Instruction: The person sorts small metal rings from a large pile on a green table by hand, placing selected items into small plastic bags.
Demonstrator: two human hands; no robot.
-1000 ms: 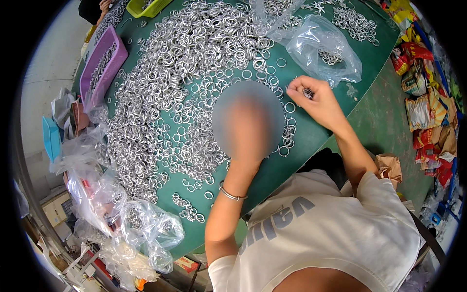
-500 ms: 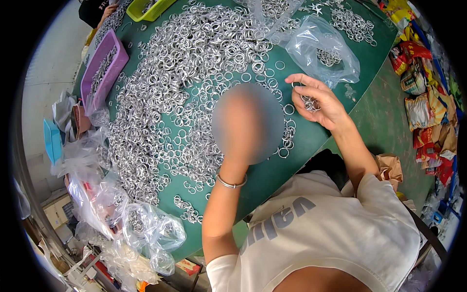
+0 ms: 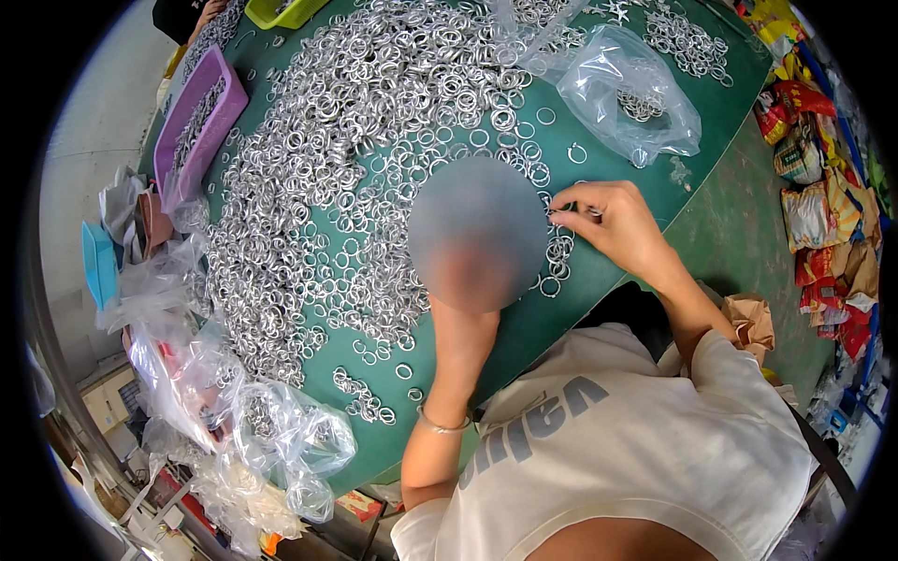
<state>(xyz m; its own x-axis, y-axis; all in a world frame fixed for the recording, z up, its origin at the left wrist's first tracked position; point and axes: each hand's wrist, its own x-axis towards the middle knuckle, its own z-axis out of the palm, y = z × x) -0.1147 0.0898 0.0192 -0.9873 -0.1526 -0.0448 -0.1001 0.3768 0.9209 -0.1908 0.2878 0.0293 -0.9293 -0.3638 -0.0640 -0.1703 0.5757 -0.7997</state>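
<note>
Many silver metal rings [image 3: 374, 84] lie heaped and scattered over the green table [image 3: 645, 187]. My left hand [image 3: 465, 280], with a bangle on its wrist, is over the near part of the loose rings; a blurred disc hides its fingers. To the right, my right hand [image 3: 613, 217] is closed in a pinch at the edge of a small row of rings [image 3: 558, 257]. A bit of metal shows within its curled fingers, most of it hidden. One single ring [image 3: 576, 152] lies just beyond that hand.
A clear plastic bag [image 3: 631, 93] with rings in it lies at the far right. Purple [image 3: 201, 122] and yellow-green [image 3: 281, 13] baskets stand at the far left. Plastic bags [image 3: 290, 430] crowd the near-left edge. Another person's hand [image 3: 208, 14] shows at the top left.
My left hand has drawn back toward my body. My right hand has turned and come down nearer the table, its fingers closing. A single ring now lies beyond it.
</note>
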